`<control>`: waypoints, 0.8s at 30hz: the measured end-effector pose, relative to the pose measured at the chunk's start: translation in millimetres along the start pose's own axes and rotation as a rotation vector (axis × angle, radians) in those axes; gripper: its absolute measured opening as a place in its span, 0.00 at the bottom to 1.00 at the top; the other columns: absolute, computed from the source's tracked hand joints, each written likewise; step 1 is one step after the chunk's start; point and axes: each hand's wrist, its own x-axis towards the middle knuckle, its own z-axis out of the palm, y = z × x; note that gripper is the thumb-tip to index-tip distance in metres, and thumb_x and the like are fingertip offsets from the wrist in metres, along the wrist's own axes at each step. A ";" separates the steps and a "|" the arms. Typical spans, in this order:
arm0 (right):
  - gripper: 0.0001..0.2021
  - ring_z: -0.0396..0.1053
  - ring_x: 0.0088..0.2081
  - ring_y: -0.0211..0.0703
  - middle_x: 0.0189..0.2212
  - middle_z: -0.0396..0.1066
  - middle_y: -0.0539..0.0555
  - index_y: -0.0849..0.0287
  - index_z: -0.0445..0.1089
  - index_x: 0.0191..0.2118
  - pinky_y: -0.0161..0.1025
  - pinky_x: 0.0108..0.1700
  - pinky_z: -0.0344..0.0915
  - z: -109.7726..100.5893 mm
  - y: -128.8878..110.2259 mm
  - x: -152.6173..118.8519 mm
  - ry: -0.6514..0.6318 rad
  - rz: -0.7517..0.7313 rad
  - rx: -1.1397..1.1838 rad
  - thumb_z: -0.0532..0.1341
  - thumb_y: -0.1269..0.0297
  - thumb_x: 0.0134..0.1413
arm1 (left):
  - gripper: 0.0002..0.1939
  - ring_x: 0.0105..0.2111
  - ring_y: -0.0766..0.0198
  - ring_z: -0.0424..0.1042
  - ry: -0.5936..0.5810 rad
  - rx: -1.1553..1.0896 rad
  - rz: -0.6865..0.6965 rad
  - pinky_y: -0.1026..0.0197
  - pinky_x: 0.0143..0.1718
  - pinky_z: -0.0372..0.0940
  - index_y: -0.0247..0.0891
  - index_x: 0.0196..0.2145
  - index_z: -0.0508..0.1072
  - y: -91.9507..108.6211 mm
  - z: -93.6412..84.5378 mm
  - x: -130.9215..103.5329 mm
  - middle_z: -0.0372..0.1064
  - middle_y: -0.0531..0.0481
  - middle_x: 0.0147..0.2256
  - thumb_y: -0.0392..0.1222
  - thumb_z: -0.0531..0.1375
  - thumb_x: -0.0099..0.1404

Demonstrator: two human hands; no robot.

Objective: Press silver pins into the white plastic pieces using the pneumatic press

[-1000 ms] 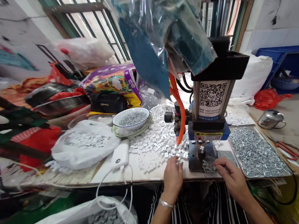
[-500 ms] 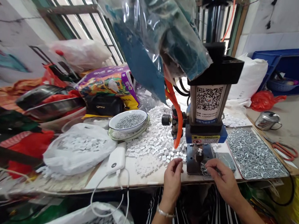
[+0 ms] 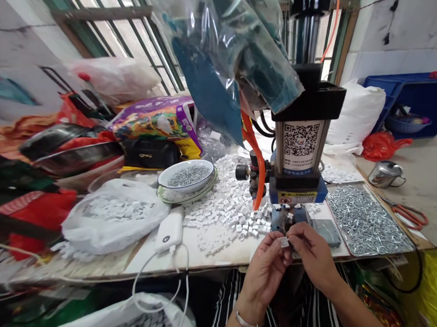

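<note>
My left hand (image 3: 266,266) pinches a small white plastic block (image 3: 284,242) between thumb and fingers, just in front of the press base (image 3: 277,218). My right hand (image 3: 314,254) is closed, its fingertips meeting the block's right side. Whatever it holds is too small to make out. Above both hands stands the bench press (image 3: 300,148), with a QR label on its front. Many loose white blocks (image 3: 237,216) are spread to the left of the base, which my hands partly cover.
To the right lies a tray of small metal pins (image 3: 369,220), with orange-handled scissors (image 3: 409,217) and a metal cup (image 3: 386,174) beyond. A bowl of pins (image 3: 162,179), a white power bank (image 3: 170,229) and an open plastic bag of white pieces (image 3: 72,219) are on the left.
My hands, apart on either side of the press base before, have come together in front of it. The white block now shows in my left fingers. The view has shifted slightly.
</note>
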 end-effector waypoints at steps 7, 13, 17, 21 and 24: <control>0.06 0.69 0.39 0.44 0.37 0.70 0.54 0.55 0.68 0.38 0.40 0.43 0.67 0.6 -3.4 0.5 0.013 -0.130 -0.152 0.55 0.65 0.68 | 0.18 0.24 0.72 0.68 0.004 -0.055 -0.014 0.69 0.26 0.63 0.35 0.37 0.72 -3.2 6.7 0.3 0.69 0.56 0.25 0.38 0.75 0.53; 0.12 0.70 0.45 0.48 0.41 0.74 0.57 0.54 0.72 0.46 0.49 0.50 0.69 3.3 -1.6 -4.5 0.007 -0.350 -0.318 0.52 0.71 0.68 | 0.19 0.24 0.74 0.69 0.007 -0.094 0.006 0.71 0.29 0.65 0.35 0.33 0.73 -3.1 4.4 1.9 0.70 0.57 0.25 0.38 0.77 0.49; 0.15 0.70 0.50 0.50 0.48 0.74 0.58 0.54 0.72 0.53 0.54 0.55 0.69 2.7 2.1 -6.5 -0.037 -0.391 -0.347 0.54 0.72 0.67 | 0.19 0.25 0.75 0.69 0.033 -0.060 0.044 0.72 0.31 0.66 0.35 0.31 0.71 -3.8 2.5 2.6 0.71 0.56 0.28 0.39 0.77 0.49; 0.13 0.71 0.46 0.49 0.42 0.74 0.57 0.53 0.73 0.49 0.50 0.48 0.73 -2.0 10.0 -5.4 -0.038 -0.341 -0.345 0.54 0.72 0.67 | 0.18 0.24 0.72 0.69 0.034 0.108 0.042 0.68 0.29 0.65 0.35 0.35 0.72 -4.9 3.1 2.7 0.70 0.55 0.26 0.45 0.74 0.55; 0.17 0.70 0.48 0.51 0.45 0.72 0.59 0.54 0.70 0.55 0.53 0.51 0.72 -4.6 17.8 -6.6 -0.043 -0.338 -0.419 0.52 0.74 0.67 | 0.18 0.24 0.71 0.68 0.025 0.262 0.042 0.68 0.28 0.63 0.34 0.37 0.74 -5.9 4.0 4.6 0.70 0.54 0.26 0.48 0.73 0.56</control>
